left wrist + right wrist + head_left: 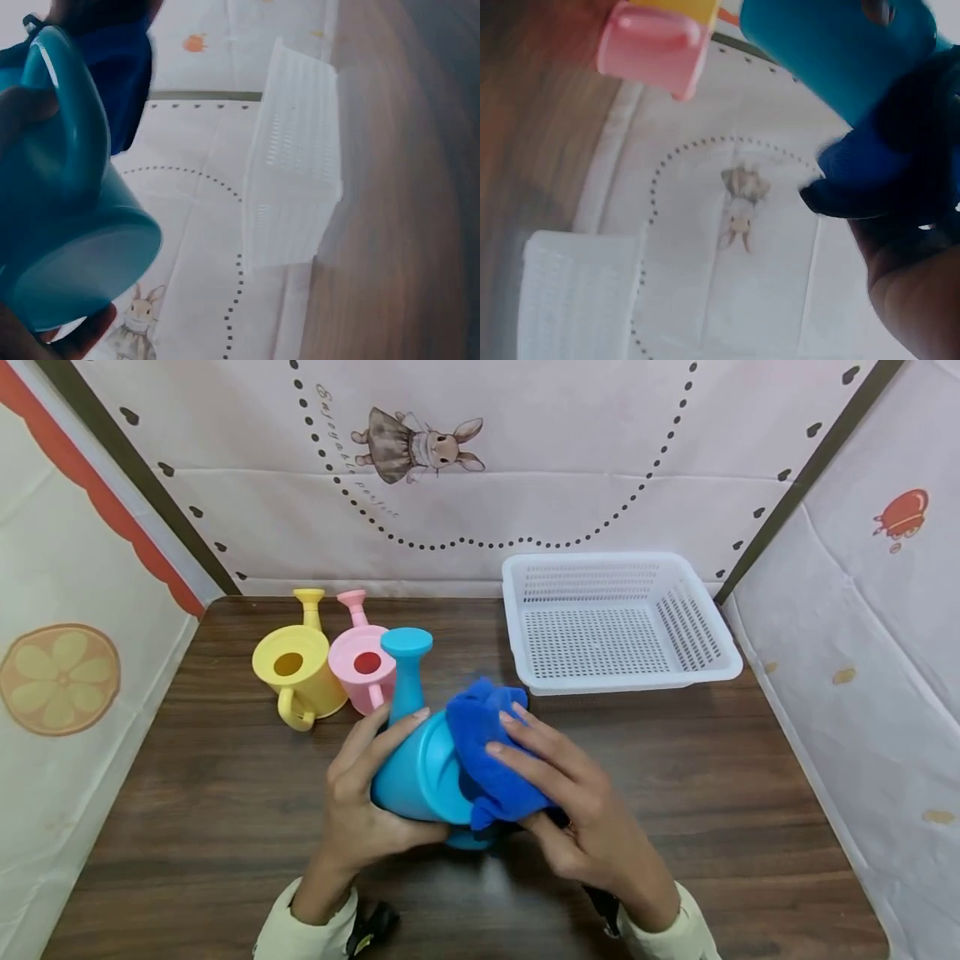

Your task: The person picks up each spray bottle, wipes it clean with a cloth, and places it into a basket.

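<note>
A light-blue watering can (420, 768) is held tilted above the table, its spout pointing away and its opening turned toward the right. My left hand (367, 797) grips it from the left side, fingers over the body and thumb along the lower part. With my right hand (577, 793) I hold a dark-blue cloth (495, 760) against the can's top, covering part of the opening. In the left wrist view the can's handle and flat base (90, 270) face the camera. The right wrist view shows the cloth (870, 165) bunched against the can.
A yellow watering can (300, 664) and a pink watering can (363, 660) stand side by side at the back left. A white perforated basket (622, 639) sits at the back right of the brown wooden table (720, 827). Printed cloth walls enclose the table's back and sides.
</note>
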`<state>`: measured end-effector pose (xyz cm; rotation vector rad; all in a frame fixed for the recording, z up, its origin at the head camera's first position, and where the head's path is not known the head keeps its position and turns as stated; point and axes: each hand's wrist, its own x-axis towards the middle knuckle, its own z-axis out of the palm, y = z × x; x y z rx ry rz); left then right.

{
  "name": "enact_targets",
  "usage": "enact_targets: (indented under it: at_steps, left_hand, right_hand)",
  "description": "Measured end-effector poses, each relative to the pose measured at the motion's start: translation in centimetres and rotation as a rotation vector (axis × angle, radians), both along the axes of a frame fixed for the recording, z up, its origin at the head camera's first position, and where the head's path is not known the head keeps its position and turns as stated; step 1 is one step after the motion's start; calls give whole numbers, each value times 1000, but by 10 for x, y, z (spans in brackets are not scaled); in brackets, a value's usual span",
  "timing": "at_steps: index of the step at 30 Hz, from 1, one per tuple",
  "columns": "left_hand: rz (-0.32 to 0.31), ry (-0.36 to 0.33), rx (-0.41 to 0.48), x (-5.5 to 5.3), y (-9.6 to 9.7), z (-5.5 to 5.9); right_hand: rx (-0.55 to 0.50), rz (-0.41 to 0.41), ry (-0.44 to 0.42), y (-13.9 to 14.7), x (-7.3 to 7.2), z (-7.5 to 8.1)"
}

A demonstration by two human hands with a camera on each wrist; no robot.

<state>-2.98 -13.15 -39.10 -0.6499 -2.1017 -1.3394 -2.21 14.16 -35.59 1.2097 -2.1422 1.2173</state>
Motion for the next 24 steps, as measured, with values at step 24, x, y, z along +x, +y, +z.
enact_targets:
  at_steps: [24]
  left_hand:
    - [-41,-15,-64,0,5,-6]
  right_hand:
    - [24,66,106,2,13,-9]
